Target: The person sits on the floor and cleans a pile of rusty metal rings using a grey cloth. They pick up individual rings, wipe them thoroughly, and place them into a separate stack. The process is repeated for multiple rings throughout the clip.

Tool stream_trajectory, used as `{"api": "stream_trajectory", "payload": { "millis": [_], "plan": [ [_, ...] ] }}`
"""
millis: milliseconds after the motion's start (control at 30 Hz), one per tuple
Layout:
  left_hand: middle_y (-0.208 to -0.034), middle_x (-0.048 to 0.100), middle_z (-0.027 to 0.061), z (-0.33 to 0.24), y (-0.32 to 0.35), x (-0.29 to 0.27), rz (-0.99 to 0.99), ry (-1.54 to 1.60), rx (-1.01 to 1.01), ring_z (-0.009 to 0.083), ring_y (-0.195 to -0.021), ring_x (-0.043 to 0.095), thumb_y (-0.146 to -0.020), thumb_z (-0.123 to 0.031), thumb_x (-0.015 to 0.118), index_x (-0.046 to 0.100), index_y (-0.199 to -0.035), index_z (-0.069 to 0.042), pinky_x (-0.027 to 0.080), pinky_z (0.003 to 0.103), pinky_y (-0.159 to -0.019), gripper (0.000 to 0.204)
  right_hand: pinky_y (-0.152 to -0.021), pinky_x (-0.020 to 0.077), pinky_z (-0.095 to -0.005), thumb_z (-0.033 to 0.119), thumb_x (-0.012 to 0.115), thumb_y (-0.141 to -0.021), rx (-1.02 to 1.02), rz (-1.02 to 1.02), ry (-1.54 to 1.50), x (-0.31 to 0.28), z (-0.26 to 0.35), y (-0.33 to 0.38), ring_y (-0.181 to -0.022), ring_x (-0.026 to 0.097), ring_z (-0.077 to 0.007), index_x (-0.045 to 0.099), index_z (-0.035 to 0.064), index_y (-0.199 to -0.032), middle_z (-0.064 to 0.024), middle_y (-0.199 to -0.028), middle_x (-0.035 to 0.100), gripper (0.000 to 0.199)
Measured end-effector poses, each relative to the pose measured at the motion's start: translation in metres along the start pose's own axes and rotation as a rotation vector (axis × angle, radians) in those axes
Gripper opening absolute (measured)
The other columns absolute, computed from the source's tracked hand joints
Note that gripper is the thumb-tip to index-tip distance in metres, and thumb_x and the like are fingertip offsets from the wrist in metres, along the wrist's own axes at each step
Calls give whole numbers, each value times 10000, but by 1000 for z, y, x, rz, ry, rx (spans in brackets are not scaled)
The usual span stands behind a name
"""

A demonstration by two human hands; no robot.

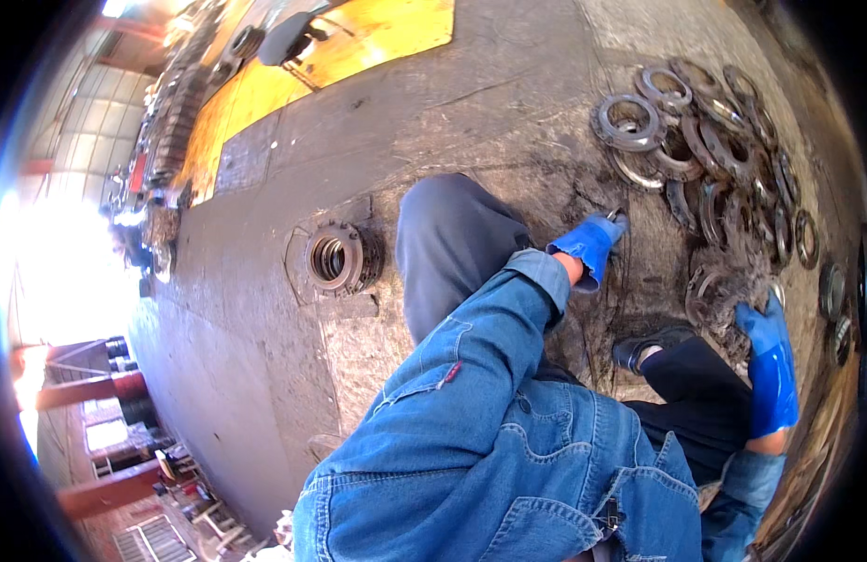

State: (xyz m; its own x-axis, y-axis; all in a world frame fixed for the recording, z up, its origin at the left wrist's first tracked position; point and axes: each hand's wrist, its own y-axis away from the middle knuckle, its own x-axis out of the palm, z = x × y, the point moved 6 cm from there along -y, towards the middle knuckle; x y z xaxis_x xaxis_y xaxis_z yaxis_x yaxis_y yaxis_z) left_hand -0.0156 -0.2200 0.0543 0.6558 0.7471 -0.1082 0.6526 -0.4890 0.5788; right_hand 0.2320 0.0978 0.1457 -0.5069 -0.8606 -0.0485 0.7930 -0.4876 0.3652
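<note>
My left hand (591, 245), in a blue glove, is held over the dirty concrete floor just past my knee. Its fingers are closed on a small metal tool (620, 217), of which only the tip shows. My right hand (767, 348), also gloved in blue, grips the edge of a rusty, grimy metal ring (719, 292) lying on the floor beside my black shoe (651, 343). Both denim sleeves come in from the lower edge.
A heap of several rusty rings and discs (705, 140) spreads over the floor beyond my hands. A round part with stacked plates (338, 258) stands to the left of my knee (452, 234). A yellow painted floor strip (358, 42) with more parts lies farther off.
</note>
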Motion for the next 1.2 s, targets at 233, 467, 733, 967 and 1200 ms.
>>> {"api": "stream_trajectory", "payload": {
  "millis": [233,467,733,967,1200],
  "plan": [
    [-1058,680,167,-114,67,-90,3,-196,169,306,-943,653,-1006,-425,371,611,-1119,19,479,407,-850,517,-867,487,-284,23,645,-834,-181,-81,220,-2,43,-8,-978,608,-160,542,14,-1278,-66,-1131,642,456],
    [-1241,609,191,-195,101,-249,-460,-871,352,314,-1158,567,-996,-503,321,586,-1208,-41,402,398,-994,573,-803,494,-254,17,603,-861,-215,-21,201,9,36,-31,-919,611,-130,565,15,-1243,-35,-1066,647,384],
    [-963,656,94,-33,119,-406,-483,415,25,219,-838,628,-962,-479,495,606,-1127,-87,497,339,-759,439,-820,532,-271,-17,626,-837,-117,11,258,-1,4,-32,-959,635,-170,466,-16,-1320,-103,-1121,640,509],
    [-1101,655,153,112,161,-448,-814,549,-142,276,-916,672,-955,-517,478,540,-1253,9,551,381,-770,608,-806,549,-303,4,650,-828,103,-90,19,-23,-24,-18,-932,655,-211,464,-31,-1300,-124,-1108,643,509],
    [-1186,616,184,195,156,-485,-935,940,-84,317,-1036,629,-979,-450,439,534,-1243,-8,525,466,-885,524,-768,556,-307,47,649,-839,281,-125,122,-28,-38,-32,-901,664,-213,524,-36,-1254,-135,-1093,652,442]
  ]
}}
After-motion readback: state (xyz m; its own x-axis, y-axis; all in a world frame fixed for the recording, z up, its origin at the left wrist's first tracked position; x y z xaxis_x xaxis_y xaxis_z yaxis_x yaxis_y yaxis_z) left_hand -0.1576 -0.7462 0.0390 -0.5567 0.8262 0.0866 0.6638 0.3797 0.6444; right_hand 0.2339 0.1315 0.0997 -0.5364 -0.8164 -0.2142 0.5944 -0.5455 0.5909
